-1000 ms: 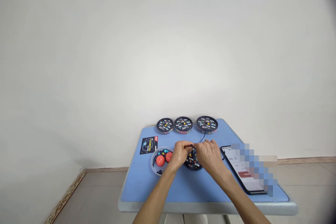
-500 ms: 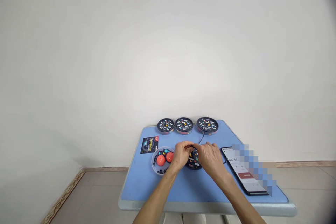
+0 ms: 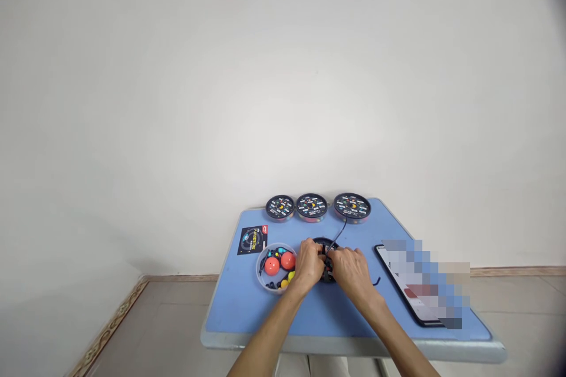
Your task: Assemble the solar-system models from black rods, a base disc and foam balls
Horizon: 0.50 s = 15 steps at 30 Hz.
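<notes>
My hands are close together over a round black disc (image 3: 324, 243) with small coloured markings, and most of it is hidden beneath them. The fingers of my left hand (image 3: 309, 264) pinch a thin black cord (image 3: 341, 230) at the disc's middle. That cord runs back to a matching disc (image 3: 352, 207) at the far edge of the table. My right hand (image 3: 350, 270) is curled over the disc against my left fingers, and what it grips is hidden.
Two more black discs (image 3: 280, 207) (image 3: 312, 207) stand along the far edge. A clear round tray (image 3: 263, 277) holds two red balls, small coloured pieces and black cord. A printed card (image 3: 252, 240) lies on the blue table (image 3: 234, 306), with a phone (image 3: 400, 288) at right.
My hands have drawn closer together and now cover most of the disc. The tray's yellow pieces have come into view, and a short black cord end near the phone sits lower.
</notes>
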{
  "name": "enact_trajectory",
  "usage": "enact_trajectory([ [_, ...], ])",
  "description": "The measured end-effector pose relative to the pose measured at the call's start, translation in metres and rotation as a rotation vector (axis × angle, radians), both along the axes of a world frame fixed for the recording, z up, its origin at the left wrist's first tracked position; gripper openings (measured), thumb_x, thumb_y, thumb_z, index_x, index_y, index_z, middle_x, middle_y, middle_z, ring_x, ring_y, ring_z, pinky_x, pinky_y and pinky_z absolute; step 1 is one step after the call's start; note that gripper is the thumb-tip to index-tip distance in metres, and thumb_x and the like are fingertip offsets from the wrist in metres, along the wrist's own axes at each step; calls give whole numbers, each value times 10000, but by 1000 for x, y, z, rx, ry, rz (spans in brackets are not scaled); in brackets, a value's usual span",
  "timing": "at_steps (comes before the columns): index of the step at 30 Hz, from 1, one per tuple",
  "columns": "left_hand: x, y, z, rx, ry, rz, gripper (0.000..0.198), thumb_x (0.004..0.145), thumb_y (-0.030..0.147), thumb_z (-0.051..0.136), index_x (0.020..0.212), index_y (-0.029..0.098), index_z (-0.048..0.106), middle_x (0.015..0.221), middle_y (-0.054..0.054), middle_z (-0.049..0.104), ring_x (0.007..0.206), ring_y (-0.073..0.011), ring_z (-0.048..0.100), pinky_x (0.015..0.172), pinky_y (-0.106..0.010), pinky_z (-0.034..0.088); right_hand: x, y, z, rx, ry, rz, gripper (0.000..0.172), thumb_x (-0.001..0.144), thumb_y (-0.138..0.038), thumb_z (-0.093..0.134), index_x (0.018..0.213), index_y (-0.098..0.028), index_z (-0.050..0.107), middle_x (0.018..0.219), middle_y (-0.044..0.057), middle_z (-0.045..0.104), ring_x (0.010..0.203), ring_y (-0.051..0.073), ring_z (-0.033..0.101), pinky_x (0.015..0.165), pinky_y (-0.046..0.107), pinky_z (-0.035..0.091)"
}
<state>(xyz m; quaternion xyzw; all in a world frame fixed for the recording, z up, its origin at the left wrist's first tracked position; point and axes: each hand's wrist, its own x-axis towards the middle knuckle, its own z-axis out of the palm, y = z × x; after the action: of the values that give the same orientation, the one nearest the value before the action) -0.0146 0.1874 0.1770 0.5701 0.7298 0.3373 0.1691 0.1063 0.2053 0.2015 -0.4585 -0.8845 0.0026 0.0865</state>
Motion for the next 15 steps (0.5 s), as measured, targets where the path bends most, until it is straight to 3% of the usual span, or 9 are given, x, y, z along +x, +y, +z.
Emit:
enact_trajectory([
  [5,4,3,-1,-23,47,16,258,696,-5,555,646,186,721,731,-69,688,741,-234,625,678,-302,437,-1,6,-2,23,-5,-10,234,858,-34,538,819,-178,718,833,116,759,860,252,694,711,336,337],
  [9,8,-1,-3,5,68,68,320,702,-46,545,798,189,738,805,-66,706,810,-236,639,753,-313,461,-1,10,-6,49,-7,10,185,870,-79,568,826,-180,717,819,115,755,861,265,691,693,339,321],
  [15,15,-43,4,114,103,130,331,817,61,565,1104,172,687,994,-104,689,972,-271,616,871,-387,477,4,8,-8,110,3,49,197,871,-59,544,854,-174,704,820,113,758,828,283,694,685,356,334],
])
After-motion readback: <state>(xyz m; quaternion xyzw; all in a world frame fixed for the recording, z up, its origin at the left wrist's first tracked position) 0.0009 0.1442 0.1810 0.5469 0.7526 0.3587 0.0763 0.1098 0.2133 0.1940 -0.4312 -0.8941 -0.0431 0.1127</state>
